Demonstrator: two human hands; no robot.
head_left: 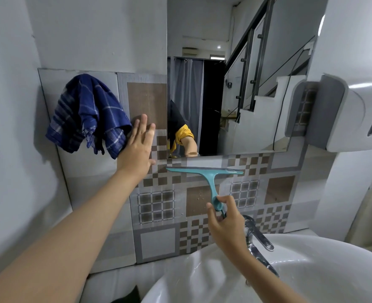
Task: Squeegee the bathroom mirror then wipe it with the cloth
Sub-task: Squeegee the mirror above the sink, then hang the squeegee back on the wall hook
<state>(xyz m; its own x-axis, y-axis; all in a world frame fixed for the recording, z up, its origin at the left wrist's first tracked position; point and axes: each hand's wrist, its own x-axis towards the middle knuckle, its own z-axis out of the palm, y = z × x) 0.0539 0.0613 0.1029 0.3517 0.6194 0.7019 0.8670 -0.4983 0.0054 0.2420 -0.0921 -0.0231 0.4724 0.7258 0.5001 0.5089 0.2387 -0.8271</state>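
The frameless mirror (235, 84) hangs on the wall above patterned tiles. My right hand (226, 224) grips the handle of a teal squeegee (204, 173); its blade lies against the tiles just below the mirror's bottom edge. A blue checked cloth (86, 114) hangs on the wall to the left of the mirror. My left hand (139, 147) is flat on the tiles with fingers spread, its fingertips beside the cloth's right edge and holding nothing.
A white basin (311, 270) with a chrome tap (257, 235) sits below my right hand. A white dispenser (351, 114) juts out from the wall on the right of the mirror. A plain wall closes in on the left.
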